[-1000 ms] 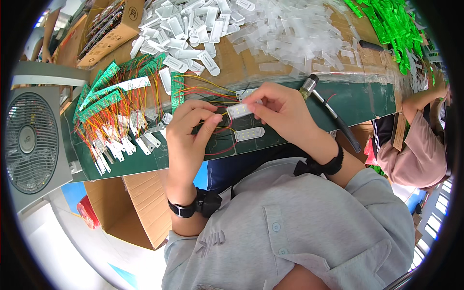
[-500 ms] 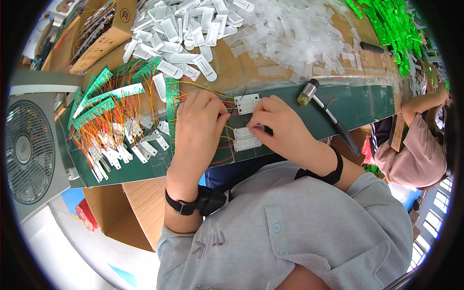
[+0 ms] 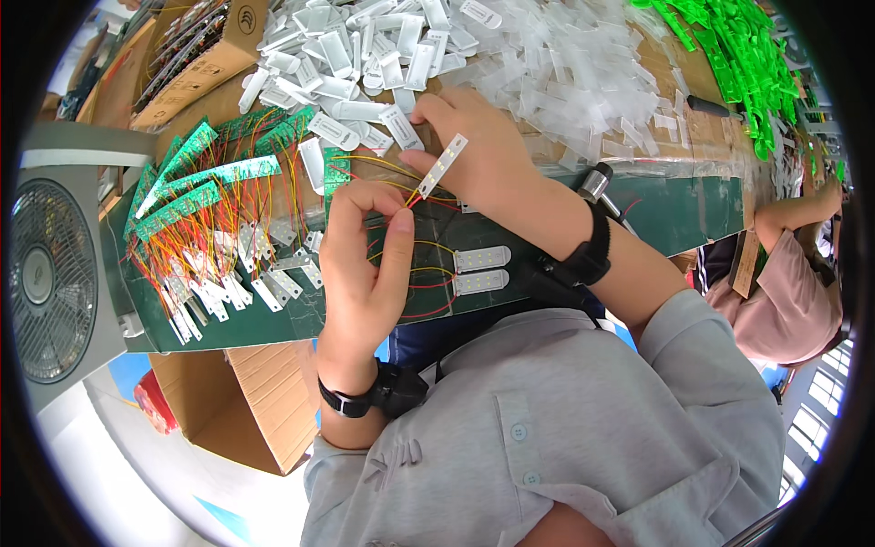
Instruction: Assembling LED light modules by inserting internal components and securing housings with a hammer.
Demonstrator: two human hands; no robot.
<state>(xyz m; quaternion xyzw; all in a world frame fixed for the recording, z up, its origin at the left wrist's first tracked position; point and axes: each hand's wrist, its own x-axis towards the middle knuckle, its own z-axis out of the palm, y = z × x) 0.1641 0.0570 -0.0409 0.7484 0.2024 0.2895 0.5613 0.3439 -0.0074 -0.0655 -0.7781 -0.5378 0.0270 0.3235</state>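
My left hand (image 3: 369, 255) pinches the thin red and yellow wires of a small white LED board (image 3: 444, 167), which stands up tilted above the fingertips. My right hand (image 3: 474, 150) reaches over the near edge of a pile of white plastic housings (image 3: 342, 59). Its thumb and forefinger are apart, beside one white housing (image 3: 401, 128) that still lies there. Between my forearms, two housings with LED boards set in them (image 3: 481, 271) lie side by side, wired leftward. Part of another white piece (image 3: 468, 208) shows under my right hand.
Left on the green table mat (image 3: 674, 205) lie green circuit boards (image 3: 187, 205) with many wired LED boards. Clear plastic strips (image 3: 570, 82) and green parts (image 3: 743, 68) are heaped behind. A hammer (image 3: 597, 180) lies partly behind my right forearm. A fan (image 3: 46, 278) stands left; a person (image 3: 784, 283) sits right.
My right hand has left the boards near me and gone up to the white housing pile. My left hand now holds an LED board raised by its wires. The view has shifted slightly.
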